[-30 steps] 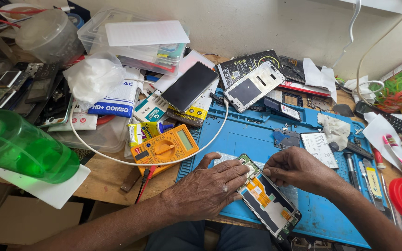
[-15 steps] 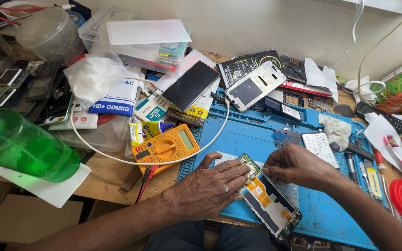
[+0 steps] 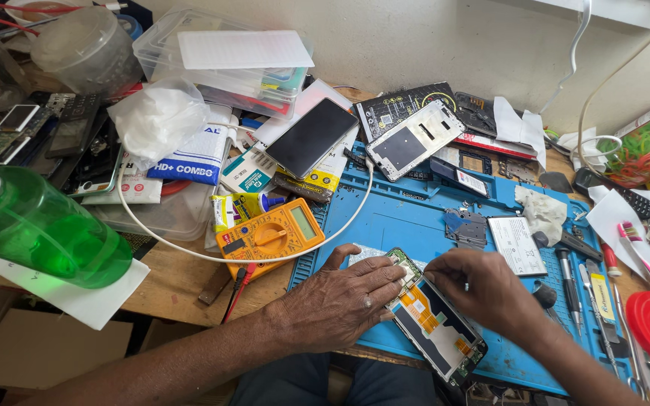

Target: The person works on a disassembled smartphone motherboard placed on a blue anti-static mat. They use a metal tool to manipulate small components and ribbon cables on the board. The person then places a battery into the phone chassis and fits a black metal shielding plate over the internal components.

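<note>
An opened phone lies face down on the blue work mat, showing an orange flex cable and a green board at its top end. My left hand rests flat on the mat, its fingertips pressing the phone's upper left edge. My right hand has its fingers pinched at the phone's top end; whether it holds a small tool or part, I cannot tell.
A yellow multimeter sits left of the mat with a white cable looping past. A green bottle lies at far left. A phone battery, screwdrivers, a white phone frame and a black phone surround the mat.
Both hands stay on the opened phone with only slight finger shifts at its top end. The view has drifted a little.
</note>
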